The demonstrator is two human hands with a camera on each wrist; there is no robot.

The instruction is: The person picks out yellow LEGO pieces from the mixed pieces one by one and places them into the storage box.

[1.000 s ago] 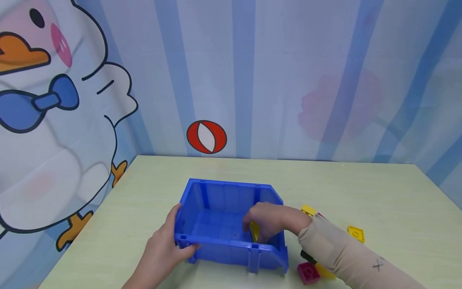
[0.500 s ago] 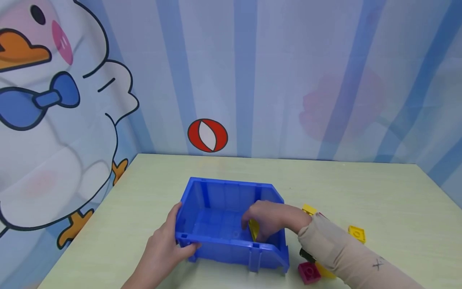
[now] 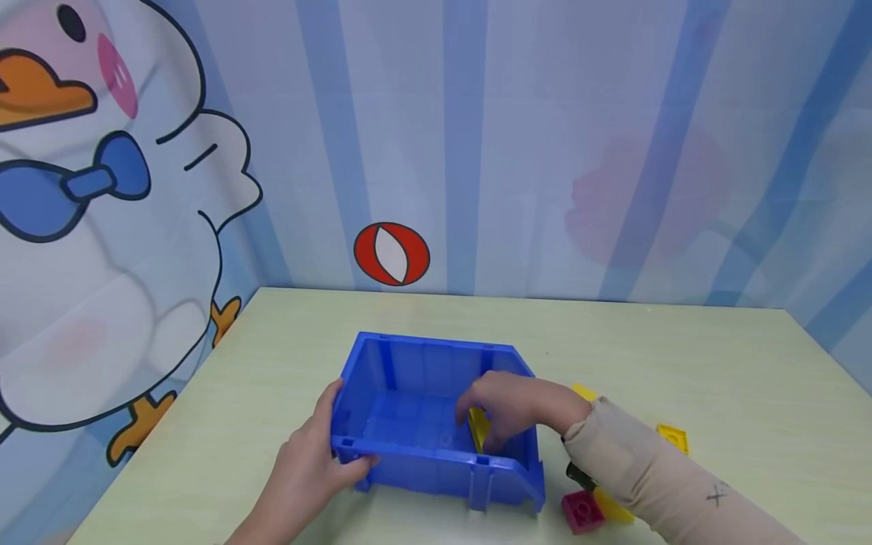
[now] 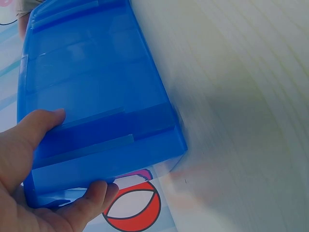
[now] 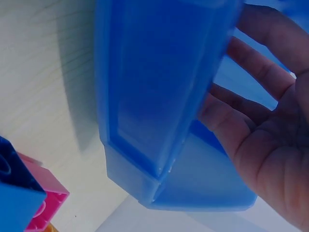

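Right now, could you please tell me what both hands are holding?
Left hand: gripping the blue bin by its left end.
Right hand: holding a yellow piece inside it.

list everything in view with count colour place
bin: 1, blue, on table
yellow piece: 1, yellow, inside bin
loose pieces: 3 visible, yellow, right of bin
magenta block: 1, magenta, right of bin
dark block: 1, shade unclear, beyond magenta block
table: 1, pale, beneath bin
backdrop: 1, blue, behind table
printed bird: 1, white, backdrop
printed ball: 1, red-white, backdrop
left grip: 1, bare, holding bin
right grip: 1, bare, holding yellow piece
sleeve: 1, beige, by right grip
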